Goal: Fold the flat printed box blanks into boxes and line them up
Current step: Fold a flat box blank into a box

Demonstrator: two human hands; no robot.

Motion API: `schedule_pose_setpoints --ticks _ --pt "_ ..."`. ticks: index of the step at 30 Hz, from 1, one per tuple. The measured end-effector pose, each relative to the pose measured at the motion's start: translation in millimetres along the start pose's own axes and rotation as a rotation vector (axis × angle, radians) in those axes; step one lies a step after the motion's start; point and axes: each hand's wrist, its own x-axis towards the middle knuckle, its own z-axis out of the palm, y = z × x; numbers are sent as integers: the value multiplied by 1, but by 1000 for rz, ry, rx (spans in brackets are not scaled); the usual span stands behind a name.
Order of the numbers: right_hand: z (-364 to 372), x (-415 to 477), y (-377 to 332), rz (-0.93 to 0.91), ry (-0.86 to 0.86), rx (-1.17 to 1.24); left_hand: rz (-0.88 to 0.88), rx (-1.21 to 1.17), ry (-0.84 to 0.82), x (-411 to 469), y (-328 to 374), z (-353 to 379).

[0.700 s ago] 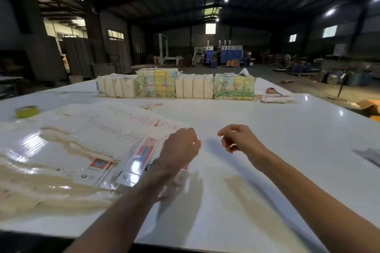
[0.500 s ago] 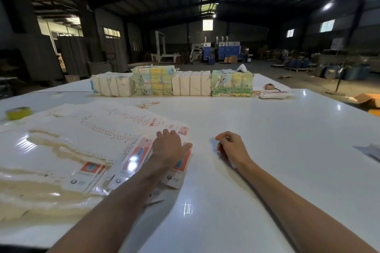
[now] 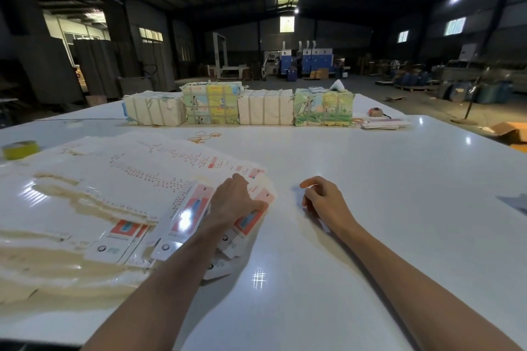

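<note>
A wide fan of flat printed box blanks (image 3: 122, 191), white with red and blue panels, covers the left part of the white table (image 3: 399, 208). My left hand (image 3: 236, 202) lies palm down on the right end of the fan, fingers spread over a red-and-blue blank (image 3: 249, 221), thumb along its right edge. On the bare table just right of the blanks rests my right hand (image 3: 323, 202); its fingers are loosely curled and hold nothing.
Four tied bundles (image 3: 239, 107) stand in a row across the far side of the table, with a small pile of blanks (image 3: 382, 123) at their right end. Rubber bands (image 3: 204, 135) lie in front of them. A yellow tape roll (image 3: 20, 149) sits at far left.
My left hand came down from above the table onto the fanned blanks and now lies flat on them. My right hand lowered to the table surface beside them.
</note>
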Motion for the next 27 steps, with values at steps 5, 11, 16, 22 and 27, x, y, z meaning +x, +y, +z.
schedule_pose_setpoints --ticks 5,11,16,22,27 --pt "2 -9 -18 -129 5 -39 70 -680 50 -11 18 -12" --pt "21 -22 -48 -201 6 162 195 -990 87 -27 51 2" --pt "32 -34 -49 -249 58 155 218 -1088 94 -32 60 19" --pt "30 -34 -45 -227 48 163 271 -1158 76 -43 69 25" --pt "24 -34 -49 -249 -34 190 356 -1176 53 -44 68 14"
